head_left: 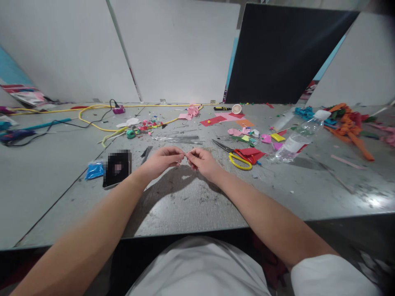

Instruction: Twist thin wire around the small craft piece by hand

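Near the surface's (191,205) front edge, left hand (162,160) and right hand (202,161) fingers pinch one thin wire (185,154) between them, scissors (236,155) just beside.

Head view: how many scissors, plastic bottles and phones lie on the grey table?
Yellow-handled metal scissors: 1
Clear plastic water bottle with white cap: 1
Black phone lying flat: 1
Total: 3

Two hands, left hand (163,159) and right hand (202,161), over the surface (191,201), and on it one pair of scissors (237,155), one plastic bottle (300,136), one phone (117,167), one blue packet (94,169), one yellow cable (92,110).
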{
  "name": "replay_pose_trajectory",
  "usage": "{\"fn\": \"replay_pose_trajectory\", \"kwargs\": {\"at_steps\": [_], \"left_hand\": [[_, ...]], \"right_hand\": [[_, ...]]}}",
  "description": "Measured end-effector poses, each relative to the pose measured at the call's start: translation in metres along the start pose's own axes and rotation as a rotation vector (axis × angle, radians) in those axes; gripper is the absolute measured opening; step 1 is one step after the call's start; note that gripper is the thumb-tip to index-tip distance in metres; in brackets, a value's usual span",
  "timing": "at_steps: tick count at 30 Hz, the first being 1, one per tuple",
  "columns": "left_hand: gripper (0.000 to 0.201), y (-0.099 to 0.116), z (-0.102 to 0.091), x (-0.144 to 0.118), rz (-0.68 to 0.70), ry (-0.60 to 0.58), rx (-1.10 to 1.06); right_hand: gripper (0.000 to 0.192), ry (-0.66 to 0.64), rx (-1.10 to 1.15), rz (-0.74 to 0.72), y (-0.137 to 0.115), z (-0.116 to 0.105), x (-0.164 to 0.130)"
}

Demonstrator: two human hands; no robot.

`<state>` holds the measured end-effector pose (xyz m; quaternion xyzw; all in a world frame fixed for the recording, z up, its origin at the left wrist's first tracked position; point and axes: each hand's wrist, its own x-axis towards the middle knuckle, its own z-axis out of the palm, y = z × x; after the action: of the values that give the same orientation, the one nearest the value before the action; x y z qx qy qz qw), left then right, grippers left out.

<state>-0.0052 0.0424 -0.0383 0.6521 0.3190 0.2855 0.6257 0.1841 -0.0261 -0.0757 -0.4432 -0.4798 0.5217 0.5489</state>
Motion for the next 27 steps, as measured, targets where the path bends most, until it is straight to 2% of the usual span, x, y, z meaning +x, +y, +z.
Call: {"fn": "replay_pose_trajectory", "kwargs": {"at_steps": [3, 6, 16, 22, 27], "left_hand": [[0.031, -0.001, 0.000, 0.000, -0.017, -0.008, -0.077], [0.031, -0.002, 0.003, -0.001, -0.026, -0.023, -0.109], [0.032, 0.002, 0.006, -0.003, -0.029, 0.014, -0.215], [0.031, 0.000, 0.005, -0.001, -0.030, 0.015, -0.234], [0.038, -0.002, 0.004, 0.001, -0.025, 0.022, -0.222]], "right_hand": [[0.039, -0.054, 0.131, 0.091, 0.001, 0.001, 0.001], [0.040, -0.086, 0.227, 0.113, 0.000, 0.002, 0.001], [0.031, -0.014, 0.403, 0.264, -0.015, 0.001, -0.001], [0.025, 0.000, 0.473, 0.180, -0.013, 0.000, 0.001], [0.024, -0.004, 0.489, 0.098, -0.010, -0.004, 0.004]]}}
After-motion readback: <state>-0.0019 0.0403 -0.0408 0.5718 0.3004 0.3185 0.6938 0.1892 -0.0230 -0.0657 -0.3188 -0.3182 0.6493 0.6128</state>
